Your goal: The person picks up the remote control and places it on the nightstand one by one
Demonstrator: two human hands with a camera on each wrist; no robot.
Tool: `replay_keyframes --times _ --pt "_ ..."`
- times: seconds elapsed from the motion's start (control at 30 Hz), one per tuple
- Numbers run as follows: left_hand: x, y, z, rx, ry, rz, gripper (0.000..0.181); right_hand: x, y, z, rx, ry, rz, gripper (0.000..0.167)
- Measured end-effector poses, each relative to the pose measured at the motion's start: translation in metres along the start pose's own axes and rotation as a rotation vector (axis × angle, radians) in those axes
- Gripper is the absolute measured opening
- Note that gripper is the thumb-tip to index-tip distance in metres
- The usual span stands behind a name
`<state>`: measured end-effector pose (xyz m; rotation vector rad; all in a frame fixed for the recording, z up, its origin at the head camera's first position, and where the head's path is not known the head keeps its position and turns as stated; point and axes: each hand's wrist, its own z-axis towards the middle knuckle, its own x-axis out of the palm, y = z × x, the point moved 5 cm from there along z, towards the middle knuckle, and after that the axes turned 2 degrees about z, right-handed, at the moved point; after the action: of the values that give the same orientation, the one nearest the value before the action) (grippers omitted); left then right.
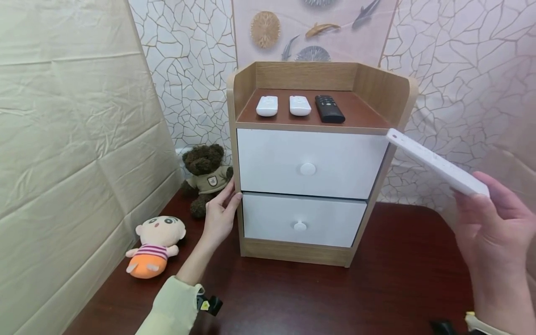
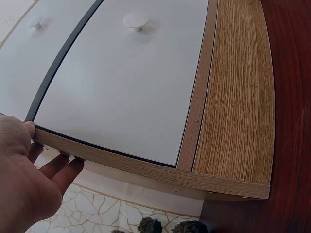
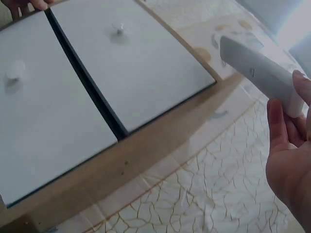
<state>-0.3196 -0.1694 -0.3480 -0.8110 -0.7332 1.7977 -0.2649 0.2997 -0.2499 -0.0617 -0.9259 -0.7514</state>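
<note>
A wooden nightstand (image 1: 295, 251) with two white drawers stands in the middle of the head view. My left hand (image 1: 219, 217) touches its left edge: the thumb lies at the front and the fingers rest along the outer side, near the gap between the drawers. At the right, my right hand (image 1: 494, 223) holds a long white remote control (image 1: 435, 160) by its near end, in the air beside the nightstand. Its plain back shows in the right wrist view. On the nightstand's top lie a white remote (image 1: 267, 106), another white remote (image 1: 299, 106) and a black remote (image 1: 330, 109).
The upper drawer (image 1: 272, 158) and lower drawer (image 1: 268, 216) have round white knobs. Left of the nightstand, a brown teddy bear (image 1: 203, 160) sits behind a plush doll (image 1: 156, 246) in orange on the dark red table (image 1: 301, 298). Patterned walls stand behind.
</note>
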Motion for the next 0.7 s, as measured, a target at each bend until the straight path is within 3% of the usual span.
replay_keyframes --times 0.13,0.4,0.47,0.7 --pt "0.0 0.0 -0.001 -0.002 0.001 0.0 0.05 0.016 -0.007 -0.002 -0.058 -0.073 -0.1 0.035" --pt "0.0 0.0 0.0 0.007 -0.001 0.004 0.05 0.059 -0.029 0.001 -0.233 -0.045 -0.283 0.04" --pt "0.0 0.0 0.0 0.006 0.001 0.005 0.05 0.071 -0.034 0.002 -0.261 -0.025 -0.43 0.039" --pt "0.001 -0.001 -0.001 -0.013 0.007 -0.01 0.051 0.102 -0.059 0.012 -0.287 -0.07 -0.957 0.038"
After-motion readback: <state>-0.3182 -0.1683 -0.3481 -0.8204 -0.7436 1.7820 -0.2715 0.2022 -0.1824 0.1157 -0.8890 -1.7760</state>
